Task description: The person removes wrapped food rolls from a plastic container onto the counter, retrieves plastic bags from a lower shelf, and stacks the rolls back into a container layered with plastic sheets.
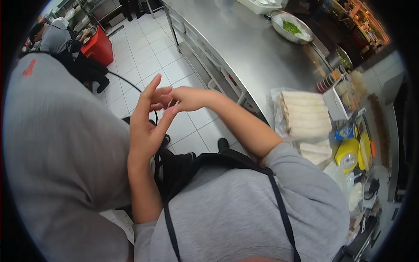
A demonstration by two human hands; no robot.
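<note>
Steel surface (246, 50): metal bowl (281, 32) with green bits (291, 27), pale rolls (306, 114) in a row. Yellow dial scale (348, 156) near rolls. Red container (99, 49) beyond.

Bright room with dark, round picture edges.
The white floor tiles (179, 129) look bright, and the metal counter (244, 48) has soft, shiny patches. Orange light glows at the top right, beside a dark patch. The left hand (147, 126) and right hand (190, 98) are well lit. The big grey shirt (65, 131) looks smeary, and the counter's edge looks bent.
</note>
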